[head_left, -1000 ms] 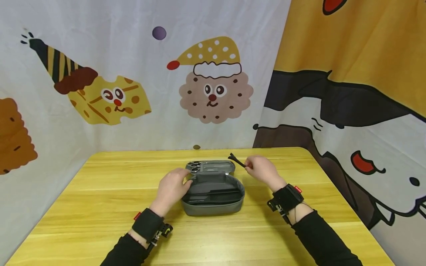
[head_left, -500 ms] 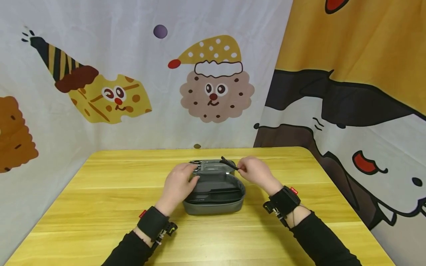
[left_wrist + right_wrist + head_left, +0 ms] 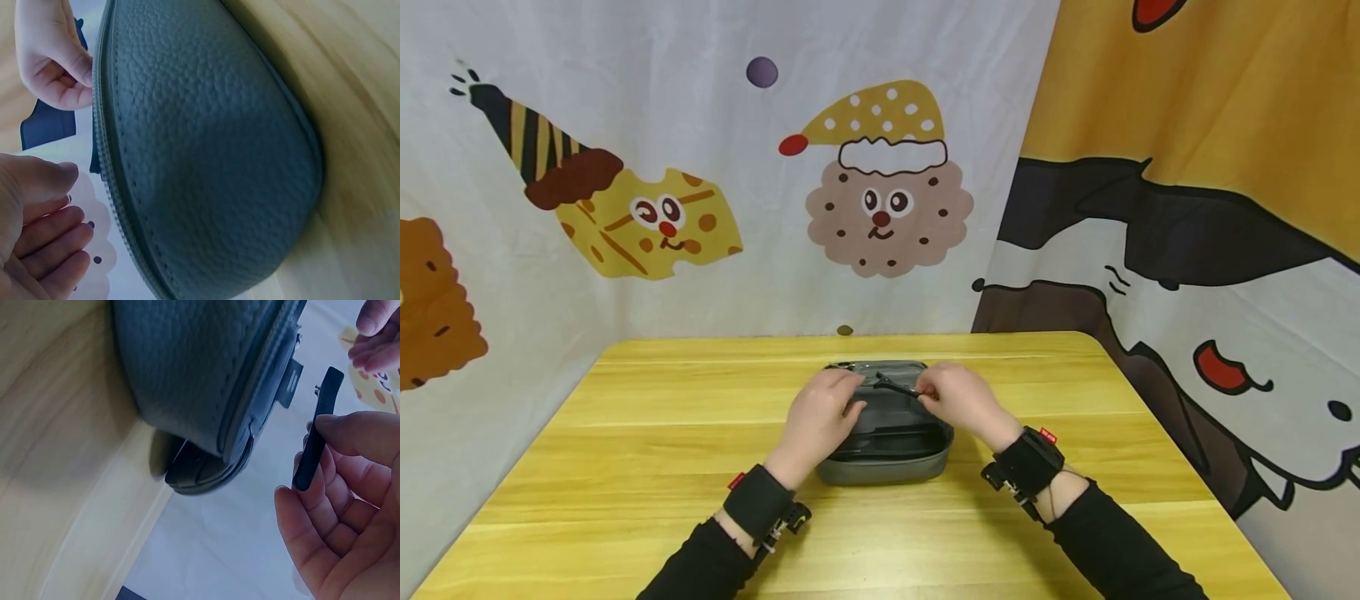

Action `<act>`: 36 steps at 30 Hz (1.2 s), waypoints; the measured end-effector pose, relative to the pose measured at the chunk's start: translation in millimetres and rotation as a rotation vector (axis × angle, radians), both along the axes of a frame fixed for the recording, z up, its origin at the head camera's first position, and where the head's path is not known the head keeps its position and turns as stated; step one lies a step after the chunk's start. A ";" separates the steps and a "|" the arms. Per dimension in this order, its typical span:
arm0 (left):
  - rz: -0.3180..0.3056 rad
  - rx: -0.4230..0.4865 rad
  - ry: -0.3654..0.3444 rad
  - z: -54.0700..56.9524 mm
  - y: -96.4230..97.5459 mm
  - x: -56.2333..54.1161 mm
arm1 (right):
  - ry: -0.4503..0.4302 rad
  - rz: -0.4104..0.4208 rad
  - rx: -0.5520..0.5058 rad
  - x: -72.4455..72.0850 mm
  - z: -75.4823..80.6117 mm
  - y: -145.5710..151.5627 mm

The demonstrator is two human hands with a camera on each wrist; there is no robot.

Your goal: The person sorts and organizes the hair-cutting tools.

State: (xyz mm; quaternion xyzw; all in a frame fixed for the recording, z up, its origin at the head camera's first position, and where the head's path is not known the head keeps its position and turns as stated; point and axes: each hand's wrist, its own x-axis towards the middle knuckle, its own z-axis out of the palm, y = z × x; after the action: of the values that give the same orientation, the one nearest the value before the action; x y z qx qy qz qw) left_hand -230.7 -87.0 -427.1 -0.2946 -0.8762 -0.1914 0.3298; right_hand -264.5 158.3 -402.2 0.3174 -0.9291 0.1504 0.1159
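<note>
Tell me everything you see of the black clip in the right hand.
The black clip is long, slim and smooth-looking, with rounded corners; whether plastic or coated metal, I can't tell. A small shiny metal piece shows near one end, which looks forked in the head view. The right hand holds it between thumb and fingers, forked end toward the left hand. It is in the air above the open grey case, apart from it.
</note>
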 end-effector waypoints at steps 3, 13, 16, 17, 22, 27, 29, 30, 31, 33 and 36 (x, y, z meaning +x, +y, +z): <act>-0.011 -0.014 0.012 0.3 2.6 0.0 | 0.017 0.021 0.000 1.9 -1.1 -3.0; -0.077 -0.045 0.028 0.0 11.6 -1.3 | 0.044 0.134 -0.014 5.7 -0.4 -11.8; -0.086 -0.044 0.023 0.4 13.5 -0.9 | 0.042 0.154 -0.021 8.0 -0.7 -14.3; -0.086 -0.049 0.021 0.2 14.0 -1.0 | 0.042 0.156 -0.022 8.6 -1.0 -15.0; -0.085 -0.076 0.021 -1.5 15.1 -1.4 | 0.053 0.166 -0.018 11.5 -2.7 -18.2; -0.109 -0.089 0.025 -5.5 15.2 -1.8 | 0.076 0.197 -0.021 13.1 -3.0 -20.7; -0.115 -0.098 0.026 -6.9 15.7 -2.0 | 0.085 0.206 -0.022 13.7 -3.3 -21.3; -0.116 -0.102 0.026 -7.3 15.9 -1.8 | 0.088 0.210 -0.022 14.0 -3.6 -21.4; -0.116 -0.105 0.026 -7.7 16.3 -1.8 | 0.090 0.214 -0.021 14.2 -4.0 -21.5; -0.113 -0.110 0.027 -7.7 17.3 -1.7 | 0.096 0.216 -0.019 14.5 -4.4 -21.8; -0.105 -0.115 0.018 -7.7 17.8 -0.5 | 0.100 0.225 -0.020 15.0 -5.3 -22.2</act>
State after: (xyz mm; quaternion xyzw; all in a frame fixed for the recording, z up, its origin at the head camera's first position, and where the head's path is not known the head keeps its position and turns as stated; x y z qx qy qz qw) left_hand -231.2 -69.2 -434.8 -0.3604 -0.8661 -0.1552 0.3096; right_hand -249.5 136.1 -407.5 0.4256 -0.8790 0.1558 0.1479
